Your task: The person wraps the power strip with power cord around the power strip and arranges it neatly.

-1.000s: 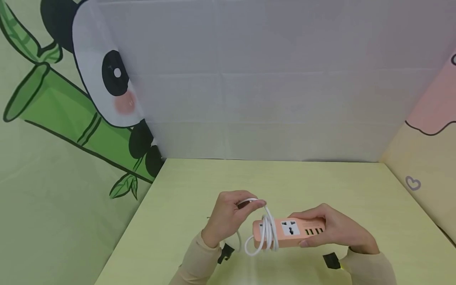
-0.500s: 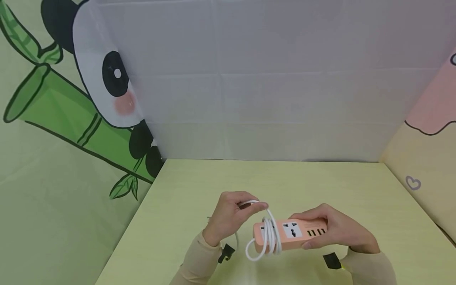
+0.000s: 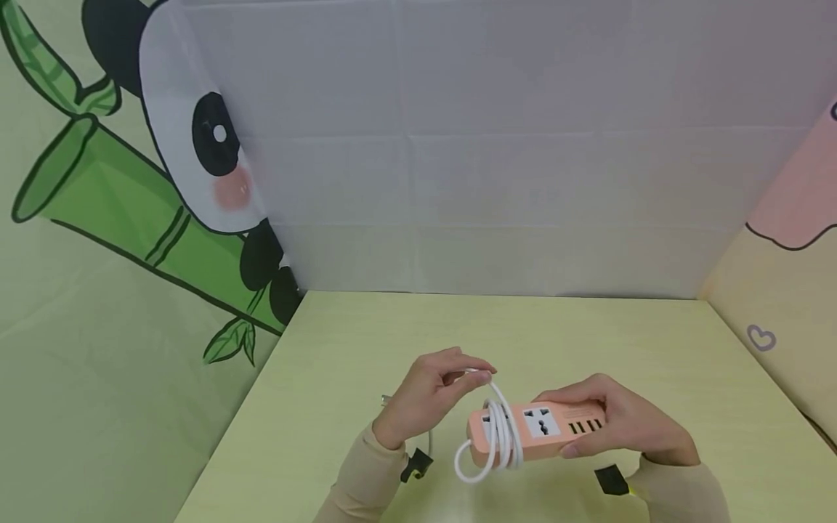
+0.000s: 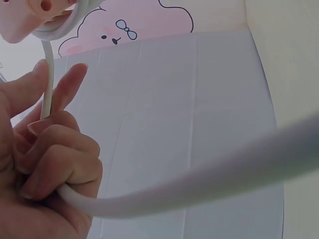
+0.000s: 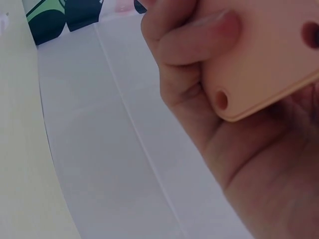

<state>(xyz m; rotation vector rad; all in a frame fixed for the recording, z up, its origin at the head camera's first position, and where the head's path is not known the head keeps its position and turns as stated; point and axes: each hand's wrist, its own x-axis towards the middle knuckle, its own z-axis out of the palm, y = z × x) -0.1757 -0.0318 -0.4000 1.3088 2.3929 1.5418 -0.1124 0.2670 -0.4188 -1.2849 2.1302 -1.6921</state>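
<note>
A pink power strip [image 3: 541,428] with white sockets and several USB ports is held above the table. My right hand [image 3: 624,421] grips its right end; in the right wrist view, fingers curl against the strip's underside [image 5: 269,59]. White cord [image 3: 502,432] is wound several times around the strip's left end, with a loose loop hanging below. My left hand [image 3: 434,396] pinches the cord just above the windings. In the left wrist view, its other fingers [image 4: 65,154] curl round the cord [image 4: 149,199], which runs on to the right. The plug end is not clearly visible.
A pale yellow table [image 3: 366,327] lies beneath both hands. Behind it stands a grey-white backdrop [image 3: 490,181]. A panda-and-bamboo panel [image 3: 131,218] is on the left, and a pink and cream panel [image 3: 785,290] on the right. Black patches show at both sleeves.
The power strip has shifted slightly right and tilted a little. My left hand has moved slightly right, still pinching the cord. My right hand keeps its grip.
</note>
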